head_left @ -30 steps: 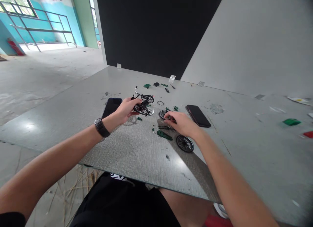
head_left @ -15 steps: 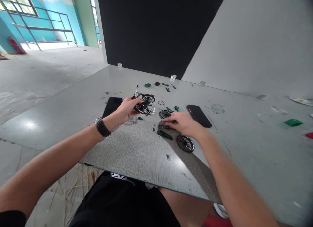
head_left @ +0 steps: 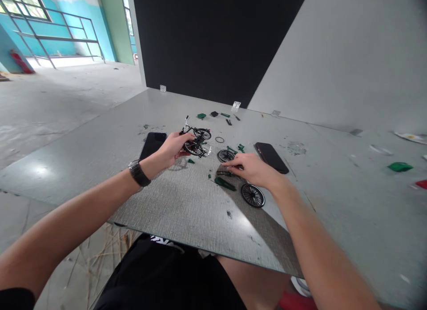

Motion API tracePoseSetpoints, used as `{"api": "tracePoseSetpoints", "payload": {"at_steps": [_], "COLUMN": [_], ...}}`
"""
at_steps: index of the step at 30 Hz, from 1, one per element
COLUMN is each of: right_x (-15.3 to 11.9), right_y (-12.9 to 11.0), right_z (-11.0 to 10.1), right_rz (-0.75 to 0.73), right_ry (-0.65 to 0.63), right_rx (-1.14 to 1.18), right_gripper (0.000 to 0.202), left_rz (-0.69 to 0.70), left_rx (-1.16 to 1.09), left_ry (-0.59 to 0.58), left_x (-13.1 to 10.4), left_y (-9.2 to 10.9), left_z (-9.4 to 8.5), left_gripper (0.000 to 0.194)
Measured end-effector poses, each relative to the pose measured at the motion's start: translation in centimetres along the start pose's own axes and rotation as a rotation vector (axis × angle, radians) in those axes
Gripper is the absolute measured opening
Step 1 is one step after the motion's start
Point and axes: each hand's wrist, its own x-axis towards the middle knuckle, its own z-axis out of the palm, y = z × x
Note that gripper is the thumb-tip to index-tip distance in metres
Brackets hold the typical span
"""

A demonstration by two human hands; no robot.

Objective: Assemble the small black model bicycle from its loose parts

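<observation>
My left hand point(head_left: 175, 147) is closed on a small black model bicycle point(head_left: 197, 143), held just above the glass tabletop. Beside a spoked wheel point(head_left: 226, 156) is my right hand point(head_left: 245, 165), its index finger stretched toward the wheel's lower edge; whether the fingertips hold anything is too small to tell. Nearer to me lie a larger spoked wheel point(head_left: 252, 195), a long dark green part point(head_left: 225, 183) and thin black pieces point(head_left: 224, 173). A thin ring point(head_left: 219, 140) and small green parts point(head_left: 240, 147) rest behind the right hand.
A dark phone point(head_left: 153, 144) lies by my left wrist and another phone point(head_left: 271, 158) right of my right hand. Green and black pieces point(head_left: 214, 114) lie near the black panel point(head_left: 213, 43) at the back. A green piece point(head_left: 400, 167) sits far right.
The right hand's fingers have shifted very slightly beside the wheel. The left hand and the model bicycle look the same.
</observation>
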Motion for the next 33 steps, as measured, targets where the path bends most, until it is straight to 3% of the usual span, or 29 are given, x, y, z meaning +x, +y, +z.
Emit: {"api": "tracePoseSetpoints", "payload": {"at_steps": [26,33], "right_x": [0.0,-0.1], "right_y": [-0.5,-0.8], "right_z": [-0.2,-0.1], "right_rz": [-0.003,0.094], "right_ry": [0.107,0.055], "right_rx": [0.006,0.013], "right_gripper": [0.034,0.031], "left_rz": [0.005,-0.008], "left_rx": [0.016,0.007], "left_ry": [-0.014,-0.001], "left_x": [0.3,-0.1], "left_y": [-0.3,0.0], "left_z": [-0.2,0.0], "left_gripper": [0.01,0.009]}}
